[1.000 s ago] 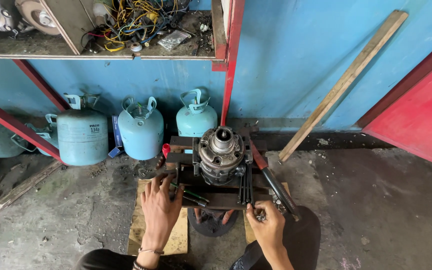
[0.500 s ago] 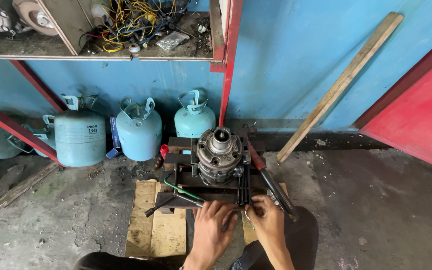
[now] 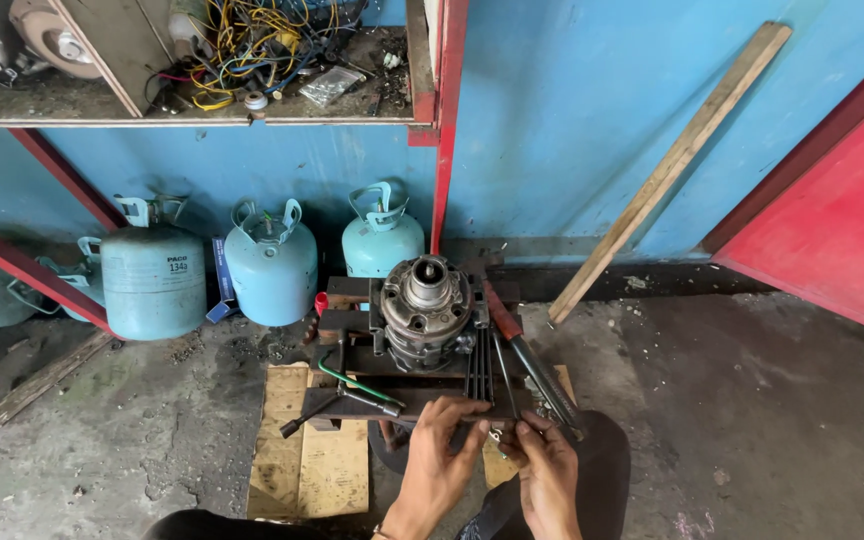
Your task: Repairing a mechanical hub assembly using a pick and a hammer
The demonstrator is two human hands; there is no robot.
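A round grey metal compressor (image 3: 425,310) stands upright on a dark metal stand (image 3: 352,300) on the floor. My left hand (image 3: 439,450) rests at the stand's front edge, fingers curled toward a small metal part (image 3: 497,432). My right hand (image 3: 548,463) meets it there, fingertips pinching that same small part. Several dark rods (image 3: 480,372) lie on the stand just beyond my fingers. A green-handled tool (image 3: 357,385) and a black tool (image 3: 337,402) lie to the left of my hands. A red-handled tool (image 3: 522,350) lies to the right of the compressor.
Cardboard (image 3: 307,450) lies under the stand. Pale blue gas cylinders (image 3: 270,265) stand along the blue wall. A wooden plank (image 3: 672,165) leans on the wall at right, beside a red panel (image 3: 832,220). A shelf (image 3: 202,110) above holds tangled wires and parts.
My left hand has moved from the left side of the stand over to the right, joining my right hand at the front edge. The tools on the left are now uncovered.
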